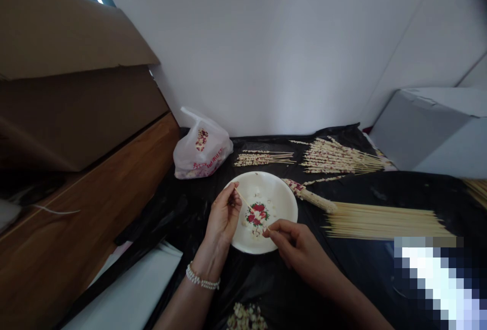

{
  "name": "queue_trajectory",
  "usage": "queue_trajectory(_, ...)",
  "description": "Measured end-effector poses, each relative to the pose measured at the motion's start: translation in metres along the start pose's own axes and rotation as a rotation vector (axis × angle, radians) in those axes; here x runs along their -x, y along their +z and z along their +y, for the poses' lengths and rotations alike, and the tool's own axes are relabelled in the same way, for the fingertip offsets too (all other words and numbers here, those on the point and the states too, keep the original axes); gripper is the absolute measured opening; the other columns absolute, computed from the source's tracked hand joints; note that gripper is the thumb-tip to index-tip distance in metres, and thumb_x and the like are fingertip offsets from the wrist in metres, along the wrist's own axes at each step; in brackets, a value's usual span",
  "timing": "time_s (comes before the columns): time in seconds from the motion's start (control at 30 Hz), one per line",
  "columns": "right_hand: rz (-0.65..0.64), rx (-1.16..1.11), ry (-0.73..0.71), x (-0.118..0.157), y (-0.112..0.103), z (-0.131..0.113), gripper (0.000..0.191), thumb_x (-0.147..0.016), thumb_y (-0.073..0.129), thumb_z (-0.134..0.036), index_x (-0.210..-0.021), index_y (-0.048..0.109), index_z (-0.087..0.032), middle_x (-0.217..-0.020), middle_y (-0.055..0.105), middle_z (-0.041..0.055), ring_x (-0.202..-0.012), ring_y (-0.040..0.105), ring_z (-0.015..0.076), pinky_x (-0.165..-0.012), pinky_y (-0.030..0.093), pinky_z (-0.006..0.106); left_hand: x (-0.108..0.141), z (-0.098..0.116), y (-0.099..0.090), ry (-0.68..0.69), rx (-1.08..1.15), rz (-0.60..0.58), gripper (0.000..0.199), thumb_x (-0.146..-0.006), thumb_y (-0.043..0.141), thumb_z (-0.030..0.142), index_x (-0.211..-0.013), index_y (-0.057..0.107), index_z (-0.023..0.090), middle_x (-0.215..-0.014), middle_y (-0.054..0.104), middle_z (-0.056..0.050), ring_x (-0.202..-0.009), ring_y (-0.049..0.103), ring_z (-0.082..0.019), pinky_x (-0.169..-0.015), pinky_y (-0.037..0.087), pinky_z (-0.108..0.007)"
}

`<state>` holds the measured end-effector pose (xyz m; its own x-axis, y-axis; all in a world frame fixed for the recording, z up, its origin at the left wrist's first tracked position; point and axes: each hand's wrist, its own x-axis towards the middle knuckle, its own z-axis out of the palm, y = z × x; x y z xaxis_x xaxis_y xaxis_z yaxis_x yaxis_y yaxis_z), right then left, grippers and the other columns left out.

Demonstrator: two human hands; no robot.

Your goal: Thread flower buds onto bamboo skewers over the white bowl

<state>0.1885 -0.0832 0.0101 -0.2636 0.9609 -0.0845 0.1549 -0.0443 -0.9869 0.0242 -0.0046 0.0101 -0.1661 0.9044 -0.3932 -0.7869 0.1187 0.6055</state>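
My left hand (226, 213), a pearl bracelet on its wrist, pinches a thin wooden skewer (243, 198) that slants down over a white bowl (287, 198). Loose pale corn kernels (256, 232) lie at the bottom of the bowl, around a red flower print. At the bowl's right side, my right hand (291, 239) is closed in a pinch near the skewer's lower end. A small pale bit, apparently a corn kernel, shows at its fingertips. Behind the bowl's right rim lies a partly stripped corn cob (314, 198).
Bare skewers (384, 220) lie at right. Kernel-threaded skewers form a small bundle (258, 158) and a larger pile (331, 156) at the back. A plastic bag (203, 147) stands back left, a kernel heap (246, 317) in front. Cardboard (76, 112) and white (429, 127) boxes flank the black sheet.
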Motion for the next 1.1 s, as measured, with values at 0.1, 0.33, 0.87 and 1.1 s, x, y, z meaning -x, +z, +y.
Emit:
queue_trajectory(0.1,0.011,-0.014,-0.004,0.000,0.000,0.002,0.029,-0.090,0.050,-0.036,-0.083,0.066,-0.013,-0.048,0.039,-0.0063,-0.041,0.033,0.0091,-0.039,0.021,0.022,0.003,-0.006,0.001,0.032,-0.046,-0.006,0.010,-0.083,0.062,0.006,-0.081,0.071,0.004,-0.067,0.062,-0.002,-0.055,0.055,-0.003,-0.051,0.047,-0.010)
queue_trajectory(0.33,0.059,-0.005,0.002,-0.005,-0.003,0.003,0.027,-0.088,0.052,-0.038,-0.076,0.059,-0.016,-0.049,0.038,-0.0066,-0.043,0.032,0.0092,-0.040,0.020,0.021,0.005,-0.021,-0.004,-0.078,-0.173,-0.180,0.014,-0.075,0.074,0.017,-0.084,0.073,0.007,-0.062,0.058,0.001,-0.054,0.052,-0.003,-0.049,0.045,-0.011)
queue_trajectory(0.87,0.136,0.027,-0.051,-0.006,-0.006,0.007,0.031,-0.090,0.050,-0.043,-0.079,0.061,-0.016,-0.048,0.041,-0.0062,-0.043,0.037,0.0106,-0.042,0.024,0.022,0.017,-0.029,-0.006,-0.132,-0.377,-0.319,0.020,-0.072,0.078,0.025,-0.083,0.075,0.009,-0.062,0.060,0.000,-0.057,0.052,-0.003,-0.054,0.043,-0.010)
queue_trajectory(1.1,0.166,0.013,-0.029,-0.007,-0.007,0.008,0.033,-0.089,0.052,-0.046,-0.078,0.062,-0.017,-0.046,0.041,-0.0058,-0.043,0.037,0.0112,-0.043,0.025,0.023,0.011,-0.025,-0.003,-0.112,-0.208,-0.144,0.044,-0.066,0.048,-0.014,-0.095,0.069,0.011,-0.090,0.070,-0.010,-0.085,0.067,-0.013,-0.083,0.055,-0.024)
